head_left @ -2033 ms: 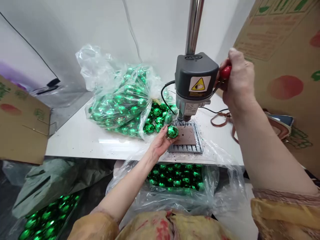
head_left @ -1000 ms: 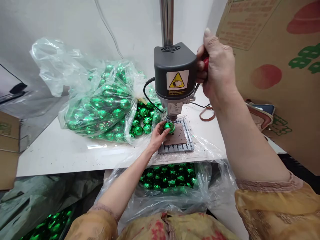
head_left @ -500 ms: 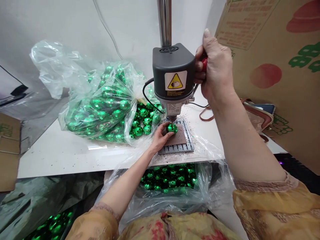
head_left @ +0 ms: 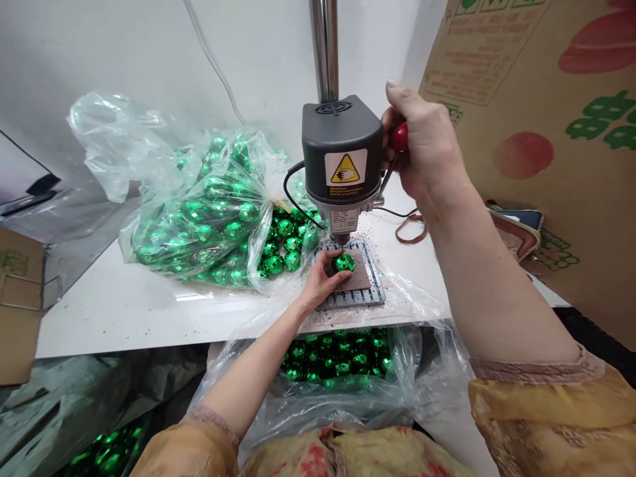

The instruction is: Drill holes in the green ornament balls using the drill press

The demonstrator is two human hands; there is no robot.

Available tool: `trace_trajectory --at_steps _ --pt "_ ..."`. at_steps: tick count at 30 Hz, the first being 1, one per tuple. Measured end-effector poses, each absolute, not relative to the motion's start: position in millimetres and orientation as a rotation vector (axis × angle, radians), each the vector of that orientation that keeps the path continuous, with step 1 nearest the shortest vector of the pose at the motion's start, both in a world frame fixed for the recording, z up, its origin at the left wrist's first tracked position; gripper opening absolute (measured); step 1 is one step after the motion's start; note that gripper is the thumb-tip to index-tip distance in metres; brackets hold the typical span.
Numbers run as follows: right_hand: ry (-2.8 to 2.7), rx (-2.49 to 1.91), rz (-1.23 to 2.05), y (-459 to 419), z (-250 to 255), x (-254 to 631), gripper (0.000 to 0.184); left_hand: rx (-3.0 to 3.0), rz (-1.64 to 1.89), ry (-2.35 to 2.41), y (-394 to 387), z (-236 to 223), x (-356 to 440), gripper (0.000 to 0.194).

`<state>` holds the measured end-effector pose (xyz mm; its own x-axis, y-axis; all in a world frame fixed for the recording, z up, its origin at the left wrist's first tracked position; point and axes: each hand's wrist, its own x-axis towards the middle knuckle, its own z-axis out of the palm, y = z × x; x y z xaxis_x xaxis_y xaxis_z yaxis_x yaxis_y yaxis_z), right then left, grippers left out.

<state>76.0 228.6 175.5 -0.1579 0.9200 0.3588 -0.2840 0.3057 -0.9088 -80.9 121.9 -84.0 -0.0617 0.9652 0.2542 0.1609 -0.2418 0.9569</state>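
My left hand point(head_left: 320, 285) pinches a shiny green faceted ball point(head_left: 343, 263) and holds it on the brown pad of the drill press base point(head_left: 370, 296), right under the drill bit. A grey drill press head point(head_left: 342, 154) with a yellow warning label hangs just above the ball on a steel column point(head_left: 324, 50). Around the red knob point(head_left: 398, 137) of the press lever, on the head's right side, my right hand point(head_left: 424, 149) is closed.
A clear plastic bag point(head_left: 199, 205) full of green balls lies on the white table point(head_left: 124, 305) left of the press. Another open bag of green balls point(head_left: 342, 361) hangs below the table's front edge. Cardboard boxes point(head_left: 536, 132) stand at right and far left.
The press head has come down toward the ball as my right hand pulled the red knob lower. My left hand brought the ball from beside the base to under the bit.
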Motion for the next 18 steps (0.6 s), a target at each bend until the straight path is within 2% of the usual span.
trace_trajectory --at_steps 3,9,18 --pt "-1.162 -0.733 1.374 221 180 76 0.056 1.463 1.377 1.263 121 -85 -81 0.056" --pt "-1.084 -0.744 1.315 206 183 71 0.066 1.435 1.398 1.284 120 -83 -78 0.056" --pt "-1.209 -0.294 0.925 189 133 82 0.073 1.428 1.382 1.281 121 -85 -80 0.058"
